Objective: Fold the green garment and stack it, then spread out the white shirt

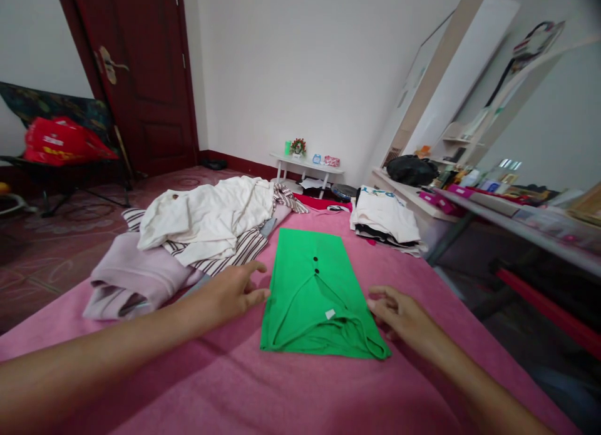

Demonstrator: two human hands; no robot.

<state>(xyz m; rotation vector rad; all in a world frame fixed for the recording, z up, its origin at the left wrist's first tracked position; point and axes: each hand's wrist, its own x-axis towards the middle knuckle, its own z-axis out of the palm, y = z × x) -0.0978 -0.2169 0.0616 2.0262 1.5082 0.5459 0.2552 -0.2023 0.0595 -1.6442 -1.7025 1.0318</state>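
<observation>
A green V-neck top [307,297] with two dark buttons and a small white label lies folded into a flat rectangle, neckline towards me. My left hand [237,290] hovers by its left edge, thumb and forefinger apart, holding nothing. At the right edge is my right hand [395,311], its fingers loosely bent and apart with no cloth gripped; a fingertip seems to touch the green fabric. Both garment and hands are over a pink bedcover [225,385].
To the left lie a white garment [211,213], striped cloth [244,250] and a folded lilac garment [138,275]. A folded stack of clothes [385,217] sits at the back right. Beyond the bed's right side stands a cluttered dressing table [507,209].
</observation>
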